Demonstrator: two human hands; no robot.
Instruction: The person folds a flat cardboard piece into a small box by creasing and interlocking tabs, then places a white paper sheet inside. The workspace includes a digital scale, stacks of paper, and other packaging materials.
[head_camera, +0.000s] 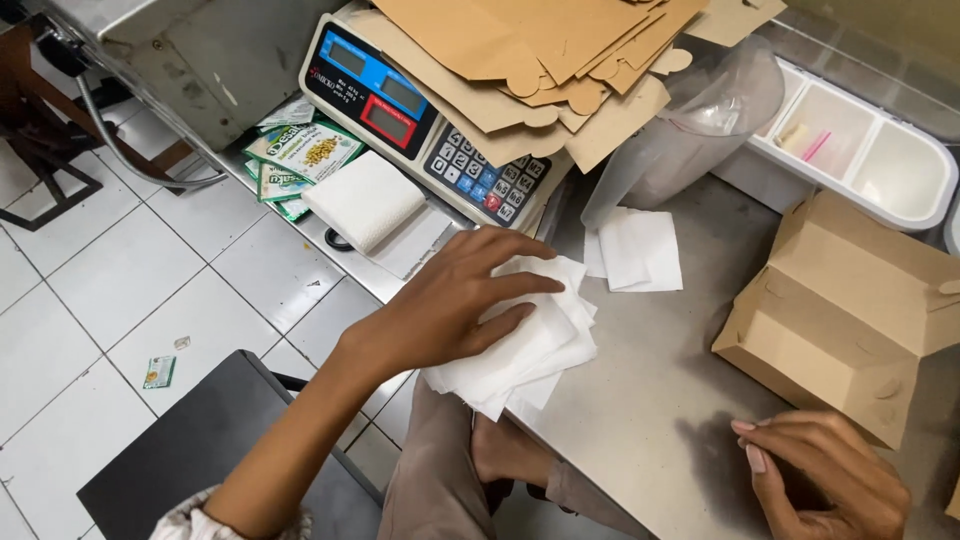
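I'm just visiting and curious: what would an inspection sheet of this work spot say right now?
Surface: steel table, bare metal in the middle.
Job's things: stack of white paper sheets at the table's edge; two more white sheets lie apart behind it; folded brown cardboard box on the right.
Clutter: weighing scale buried under flat cardboard blanks; clear plastic bag; white divided tray; green sachets; white pad.
Hands: left hand flat on the stack; right hand rests on the table near the box, holding nothing.
Cables: grey hose by the metal cabinet.
Surroundings: white tiled floor, dark chair, one sachet dropped on it.
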